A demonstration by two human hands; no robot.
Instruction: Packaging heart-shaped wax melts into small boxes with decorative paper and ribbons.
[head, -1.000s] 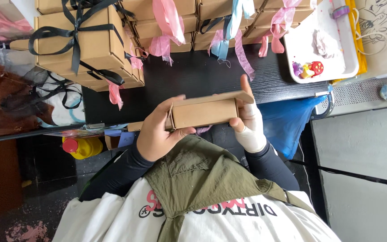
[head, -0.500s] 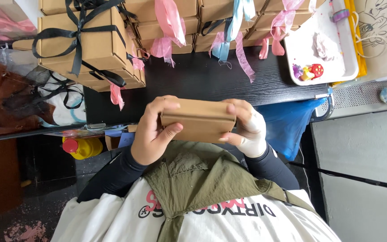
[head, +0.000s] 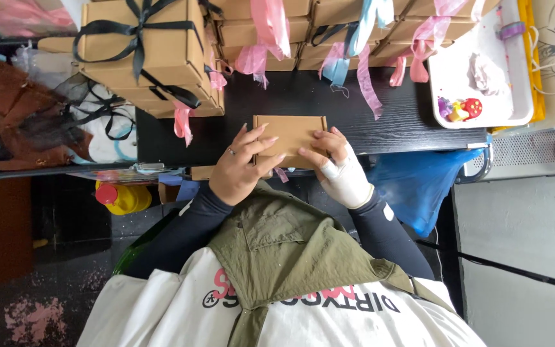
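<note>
A black bench (head: 303,106) stands in even daylight, a dark floor (head: 52,283) with pinkish flecks on one side and grey panels (head: 521,244) on the other.

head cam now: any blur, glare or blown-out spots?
Head view: the small cardboard box and both hands, left hand and right hand, are sharp, no motion blur; even, soft daylight with faint shadows; the white tray is bright, near clipping; the lower-left floor is dark; the top-left corner is soft.
</note>
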